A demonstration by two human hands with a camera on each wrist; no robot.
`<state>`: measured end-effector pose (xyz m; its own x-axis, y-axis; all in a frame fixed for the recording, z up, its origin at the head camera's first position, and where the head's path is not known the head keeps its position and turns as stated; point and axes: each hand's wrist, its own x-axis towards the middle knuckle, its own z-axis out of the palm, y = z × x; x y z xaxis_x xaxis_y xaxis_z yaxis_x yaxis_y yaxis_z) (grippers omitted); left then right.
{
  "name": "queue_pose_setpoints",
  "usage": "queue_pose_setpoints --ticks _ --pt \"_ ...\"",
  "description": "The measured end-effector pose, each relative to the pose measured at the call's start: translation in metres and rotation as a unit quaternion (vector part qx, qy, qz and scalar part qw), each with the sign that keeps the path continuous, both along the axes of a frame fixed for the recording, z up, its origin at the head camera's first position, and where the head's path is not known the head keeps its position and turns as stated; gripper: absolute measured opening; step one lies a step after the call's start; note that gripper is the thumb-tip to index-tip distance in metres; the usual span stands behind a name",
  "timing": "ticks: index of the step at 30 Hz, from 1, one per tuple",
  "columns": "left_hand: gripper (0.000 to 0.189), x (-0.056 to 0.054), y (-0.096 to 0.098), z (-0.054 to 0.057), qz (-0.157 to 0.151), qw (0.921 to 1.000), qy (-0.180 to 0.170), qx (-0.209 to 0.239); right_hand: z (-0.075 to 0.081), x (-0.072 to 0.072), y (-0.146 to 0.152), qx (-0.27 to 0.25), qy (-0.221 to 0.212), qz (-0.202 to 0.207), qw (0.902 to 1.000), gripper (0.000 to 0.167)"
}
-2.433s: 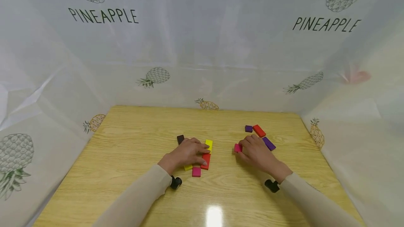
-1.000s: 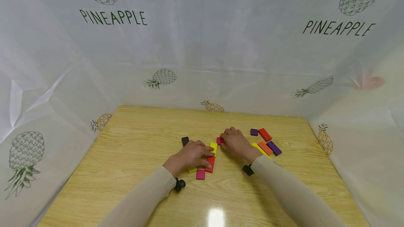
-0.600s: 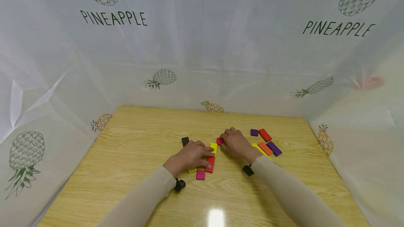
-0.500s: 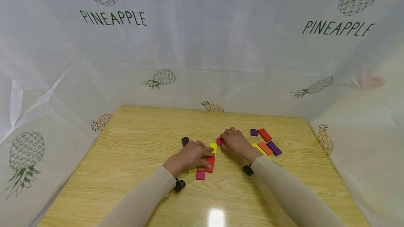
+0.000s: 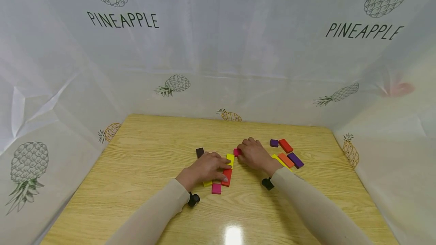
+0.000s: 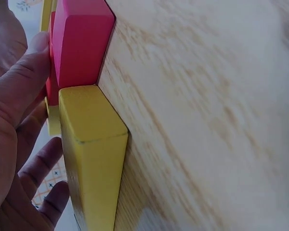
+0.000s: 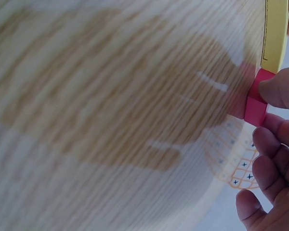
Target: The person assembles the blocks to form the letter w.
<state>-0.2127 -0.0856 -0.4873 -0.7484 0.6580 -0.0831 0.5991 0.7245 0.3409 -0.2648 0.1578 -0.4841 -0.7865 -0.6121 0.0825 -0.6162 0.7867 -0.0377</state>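
My right hand [image 5: 254, 154] pinches a small pink block [image 5: 237, 152] between thumb and forefinger. In the right wrist view that pink block [image 7: 258, 98] meets the end of a yellow block [image 7: 274, 36]. My left hand [image 5: 206, 167] lies over a group of flat blocks, fingers extended. Its fingertips touch the yellow block [image 5: 231, 158], and its thumb is on the red block [image 5: 227, 177] below. Around this hand lie a dark block [image 5: 200, 152], a second pink block [image 5: 216, 188] and another yellow block [image 6: 94, 149]. The palm hides part of the group.
To the right, under and past the right forearm, lie a yellow block [image 5: 276, 157], an orange block [image 5: 286, 160], a purple block [image 5: 295, 160], a red block [image 5: 285, 145] and a small purple block [image 5: 274, 143]. A pineapple-print curtain [image 5: 238, 90] surrounds the wooden table [image 5: 156, 139].
Since the earliest frame, my right hand has carried the pink block leftward to the yellow block's far end, uncovering the orange and yellow blocks. Over the last second both hands have stayed still.
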Motion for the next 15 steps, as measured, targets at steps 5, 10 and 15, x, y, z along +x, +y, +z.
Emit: queue_pose_setpoints --ticks 5,10,15 --pt "0.055 -0.001 0.001 -0.002 0.0 1.0 0.003 -0.004 0.001 0.001 0.003 -0.007 -0.005 -0.003 1.0 0.029" --pt "0.055 -0.001 0.002 -0.004 0.002 1.0 0.005 -0.002 0.006 0.004 0.01 -0.009 -0.005 -0.003 0.9999 0.032" --pt "0.054 0.0 0.001 -0.002 0.002 1.0 0.0 -0.003 0.008 0.009 0.024 -0.022 0.008 -0.006 0.9997 0.031"
